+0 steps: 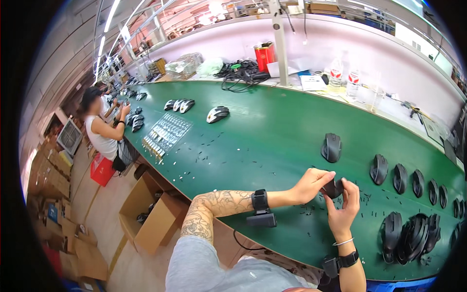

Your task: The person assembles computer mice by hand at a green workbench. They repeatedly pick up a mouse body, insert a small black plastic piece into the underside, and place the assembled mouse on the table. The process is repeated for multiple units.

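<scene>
Between both hands, just above the green bench, I hold a black computer mouse (332, 189). My left hand (310, 186) grips it from the left, thumb and fingers bent around its edge. From the right, my right hand (344, 206) closes on it with thumb and curled fingers; much of the mouse is covered by them. A black mouse (331, 147) lies just beyond my hands. Small black pieces (361, 199) are scattered on the surface around and below them.
Several black mice (400, 178) stand in a row at right, with a cluster of mice (412, 237) nearer. White-and-black mice (217, 114) and a sheet of small parts (168, 130) lie left. A co-worker (104, 129) sits far left; a cardboard box (153, 209) stands below the bench edge.
</scene>
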Available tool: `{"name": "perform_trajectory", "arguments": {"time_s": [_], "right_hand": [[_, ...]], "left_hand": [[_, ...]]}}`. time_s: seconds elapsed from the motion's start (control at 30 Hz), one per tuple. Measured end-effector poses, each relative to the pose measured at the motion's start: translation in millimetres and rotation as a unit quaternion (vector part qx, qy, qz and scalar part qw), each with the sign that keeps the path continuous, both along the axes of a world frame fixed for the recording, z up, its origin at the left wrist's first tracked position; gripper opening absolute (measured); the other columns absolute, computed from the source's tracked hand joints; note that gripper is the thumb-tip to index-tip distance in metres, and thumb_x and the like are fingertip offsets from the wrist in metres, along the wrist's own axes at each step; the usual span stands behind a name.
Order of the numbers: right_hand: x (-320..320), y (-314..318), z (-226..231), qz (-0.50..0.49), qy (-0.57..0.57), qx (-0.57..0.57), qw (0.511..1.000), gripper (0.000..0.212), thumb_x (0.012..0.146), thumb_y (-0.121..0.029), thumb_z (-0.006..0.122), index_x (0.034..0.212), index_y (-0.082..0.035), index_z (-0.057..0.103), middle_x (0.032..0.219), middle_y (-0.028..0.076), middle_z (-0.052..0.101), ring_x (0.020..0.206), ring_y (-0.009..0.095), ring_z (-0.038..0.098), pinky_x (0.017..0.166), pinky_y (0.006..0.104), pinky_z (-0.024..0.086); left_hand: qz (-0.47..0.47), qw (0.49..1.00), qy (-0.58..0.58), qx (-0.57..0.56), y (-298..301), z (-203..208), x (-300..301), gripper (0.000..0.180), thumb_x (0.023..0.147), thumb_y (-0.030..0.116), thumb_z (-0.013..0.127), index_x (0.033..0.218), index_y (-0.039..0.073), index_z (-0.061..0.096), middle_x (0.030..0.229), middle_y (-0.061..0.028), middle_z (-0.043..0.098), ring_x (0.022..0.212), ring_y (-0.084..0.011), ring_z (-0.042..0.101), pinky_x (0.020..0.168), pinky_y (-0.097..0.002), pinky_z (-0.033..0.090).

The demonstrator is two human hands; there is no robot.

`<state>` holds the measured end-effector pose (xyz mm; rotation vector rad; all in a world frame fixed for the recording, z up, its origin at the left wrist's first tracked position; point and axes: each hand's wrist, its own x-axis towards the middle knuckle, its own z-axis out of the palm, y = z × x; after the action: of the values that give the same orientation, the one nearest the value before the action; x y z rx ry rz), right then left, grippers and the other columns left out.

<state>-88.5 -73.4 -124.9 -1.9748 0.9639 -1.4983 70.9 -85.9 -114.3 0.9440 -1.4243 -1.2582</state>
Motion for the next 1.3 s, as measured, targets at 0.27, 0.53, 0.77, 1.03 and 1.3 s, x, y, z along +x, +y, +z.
{"name": "perform_trajectory", "arguments": {"time_s": [0.27, 0.53, 0.77, 1.03, 1.3], "right_hand": [[-5, -1, 8, -0.061, 0.053, -0.057, 0.995, 0.053, 0.067, -0.002, 0.074, 0.117, -0.003, 0.057, 0.119, 0.017, 0.057, 0.103, 0.032, 0.060, 0.088, 0.0378, 0.049], [-6, -8, 5, -0.023, 0.074, -0.068, 0.995, 0.042, 0.068, -0.001, 0.075, 0.109, -0.004, 0.064, 0.123, 0.018, 0.052, 0.105, 0.030, 0.059, 0.087, 0.0352, 0.051], [-6, -13, 1, -0.009, 0.060, -0.053, 0.997, 0.041, 0.070, 0.002, 0.072, 0.109, -0.007, 0.065, 0.123, 0.017, 0.051, 0.107, 0.032, 0.056, 0.089, 0.0371, 0.050], [1, -5, -2, 0.014, 0.098, -0.072, 0.992, 0.038, 0.070, 0.003, 0.071, 0.106, -0.007, 0.065, 0.122, 0.015, 0.052, 0.104, 0.032, 0.056, 0.088, 0.0374, 0.049], [-3, -3, 4, -0.077, 0.109, -0.065, 0.989, 0.044, 0.067, 0.000, 0.073, 0.109, -0.009, 0.066, 0.121, 0.013, 0.054, 0.099, 0.028, 0.057, 0.080, 0.0349, 0.049]], "left_hand": [[0.325, 0.856, -0.346, -0.207, -110, 10, 147, 0.030, 0.085, 0.029, 0.061, 0.089, 0.000, 0.065, 0.092, -0.0149, 0.064, 0.090, -0.0298, 0.060, 0.083, -0.0376, 0.046], [0.591, 0.542, -0.586, 0.114, -91, -38, 412, 0.085, 0.068, 0.047, 0.070, 0.132, 0.001, 0.040, 0.138, -0.0151, 0.039, 0.132, -0.0330, 0.030, 0.106, -0.0475, 0.029], [0.503, 0.647, -0.551, 0.156, -97, -39, 410, 0.092, 0.064, 0.046, 0.077, 0.129, -0.003, 0.037, 0.124, -0.0215, 0.049, 0.119, -0.0331, 0.045, 0.097, -0.0459, 0.039], [0.460, 0.646, -0.607, -0.051, -76, 13, 287, 0.067, 0.061, 0.039, 0.078, 0.103, 0.002, 0.041, 0.078, -0.0183, 0.063, 0.073, -0.0376, 0.063, 0.065, -0.0454, 0.050], [0.186, 0.914, 0.215, 0.288, -21, -7, 115, 0.037, 0.093, 0.036, 0.041, 0.113, 0.010, 0.056, 0.103, -0.0040, 0.064, 0.094, -0.0210, 0.062, 0.080, -0.0390, 0.050]]}}
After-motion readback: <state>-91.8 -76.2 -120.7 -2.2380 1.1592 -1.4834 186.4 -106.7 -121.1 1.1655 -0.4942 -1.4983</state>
